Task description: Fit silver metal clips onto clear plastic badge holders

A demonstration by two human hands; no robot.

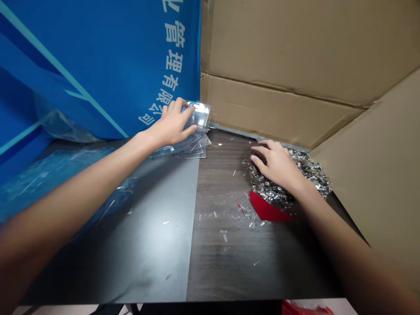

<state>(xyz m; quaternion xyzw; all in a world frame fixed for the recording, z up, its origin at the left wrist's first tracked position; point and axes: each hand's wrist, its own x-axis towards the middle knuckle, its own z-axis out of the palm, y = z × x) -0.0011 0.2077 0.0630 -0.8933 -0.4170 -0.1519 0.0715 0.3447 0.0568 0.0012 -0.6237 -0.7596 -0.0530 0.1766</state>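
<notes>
At the back of the table, my left hand (173, 124) rests with its fingers apart on a stack of clear plastic sleeves (202, 117). More clear sleeves (192, 146) lie loosely fanned below it. My right hand (277, 164) reaches over a heap of small shiny metal clips (315, 173), its fingers slightly bent and apart. Thumb and index finger hover at the heap's left edge, and I see nothing held between them. The palm and forearm hide part of the heap. A red flat piece (267, 208) lies against the heap's near side.
Small clear plastic bits (252, 218) are scattered over the dark table (226, 271). A spread of clear plastic sleeves (114, 203) lies at left, partly behind my forearm. A blue printed sheet (114, 57) and cardboard walls (295, 57) bound the table at the back and right.
</notes>
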